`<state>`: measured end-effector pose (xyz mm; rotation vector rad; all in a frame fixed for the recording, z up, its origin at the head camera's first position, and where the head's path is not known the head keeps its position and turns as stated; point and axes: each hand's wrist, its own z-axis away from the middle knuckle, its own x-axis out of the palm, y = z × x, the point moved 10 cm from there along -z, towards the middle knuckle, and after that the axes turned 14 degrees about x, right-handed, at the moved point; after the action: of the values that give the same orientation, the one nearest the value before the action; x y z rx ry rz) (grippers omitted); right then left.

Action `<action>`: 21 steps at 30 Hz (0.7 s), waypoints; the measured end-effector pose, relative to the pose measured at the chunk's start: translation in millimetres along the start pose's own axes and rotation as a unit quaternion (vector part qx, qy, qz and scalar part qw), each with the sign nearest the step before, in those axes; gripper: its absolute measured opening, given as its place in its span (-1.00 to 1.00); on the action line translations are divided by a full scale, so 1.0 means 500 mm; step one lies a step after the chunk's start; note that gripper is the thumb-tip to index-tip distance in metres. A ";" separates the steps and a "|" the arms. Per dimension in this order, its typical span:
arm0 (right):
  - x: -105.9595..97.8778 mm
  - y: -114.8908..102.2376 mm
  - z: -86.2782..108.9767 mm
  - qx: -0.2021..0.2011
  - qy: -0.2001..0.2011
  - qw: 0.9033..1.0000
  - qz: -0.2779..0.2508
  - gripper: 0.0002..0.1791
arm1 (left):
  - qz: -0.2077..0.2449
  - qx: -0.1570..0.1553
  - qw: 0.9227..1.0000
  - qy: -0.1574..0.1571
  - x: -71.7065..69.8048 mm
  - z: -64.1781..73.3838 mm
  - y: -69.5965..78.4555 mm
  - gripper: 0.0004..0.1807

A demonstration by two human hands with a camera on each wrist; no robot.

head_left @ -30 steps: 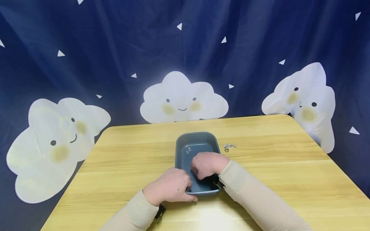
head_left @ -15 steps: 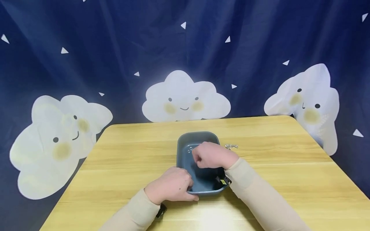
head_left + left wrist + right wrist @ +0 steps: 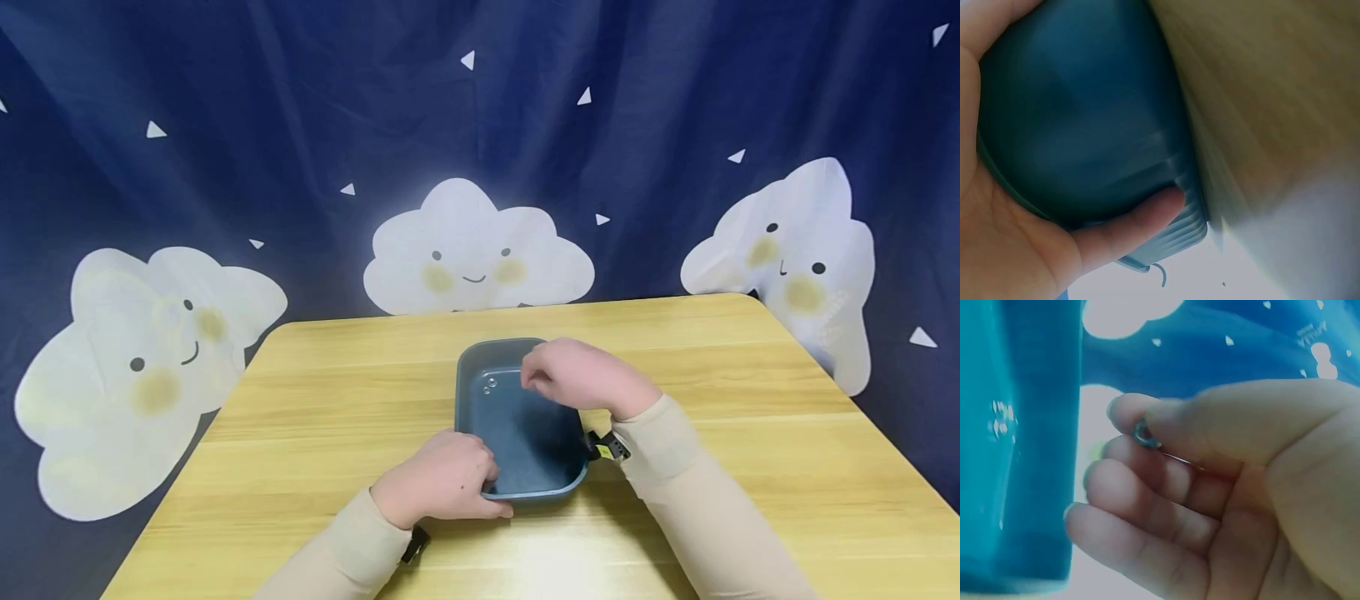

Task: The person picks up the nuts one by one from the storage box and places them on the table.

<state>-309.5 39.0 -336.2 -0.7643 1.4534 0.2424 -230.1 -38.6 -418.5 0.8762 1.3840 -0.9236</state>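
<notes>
A dark blue-grey rectangular tray [image 3: 525, 467] stands on the table, in the middle of the head view. My left hand [image 3: 438, 479] grips its near left corner, fingers inside the rim and thumb along the outside; the left wrist view shows that thumb [image 3: 1138, 222] against the wall. My right hand [image 3: 585, 375] is raised over the tray's far right edge. Between its thumb and forefinger it pinches a small shiny metal nut [image 3: 1144, 433], the other fingers loosely curled. Small shiny metal pieces [image 3: 490, 385] lie in the tray's far left part.
The wooden table [image 3: 352, 383] extends around the tray on all sides. Behind it hangs a dark blue curtain [image 3: 300, 125] printed with clouds. Small black devices are strapped at both wrists, the right one [image 3: 606, 446] close beside the tray's right rim.
My right hand has risen from inside the tray and moved away and to the right, to the far right rim. It now covers the small metal pieces on the table. My left hand keeps its grip.
</notes>
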 end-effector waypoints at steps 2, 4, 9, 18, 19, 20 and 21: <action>-0.006 0.018 0.001 0.017 -0.008 1.000 -0.004 -0.88 | -0.001 -0.001 1.000 -0.001 -0.001 0.001 0.000 -0.41; -0.010 0.036 0.001 0.033 -0.013 0.999 -0.008 -0.91 | -0.004 -0.002 1.000 -0.002 -0.002 0.001 0.000 -0.41; -0.022 0.081 0.005 0.075 -0.015 0.997 -0.014 -0.90 | -0.005 -0.004 1.000 -0.003 -0.001 0.001 -0.002 -0.42; -0.013 0.154 0.013 0.119 -0.029 0.992 -0.020 -0.74 | 0.003 -0.005 1.000 -0.004 0.000 0.002 -0.002 -0.43; -0.010 0.162 0.013 0.124 -0.032 0.992 -0.023 -0.72 | 0.003 -0.004 1.000 -0.003 0.000 0.002 -0.002 -0.43; -0.008 0.169 0.013 0.128 -0.035 0.991 -0.023 -0.72 | 0.004 -0.004 1.000 -0.003 0.001 0.002 -0.001 -0.43; -0.007 0.175 0.013 0.132 -0.039 0.990 -0.025 -0.72 | 0.004 -0.004 1.000 -0.003 0.001 0.003 -0.002 -0.43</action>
<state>-356.0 109.3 -361.4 -0.5679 1.3586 0.0388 -230.4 -40.1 -418.8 0.8720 1.3775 -0.9138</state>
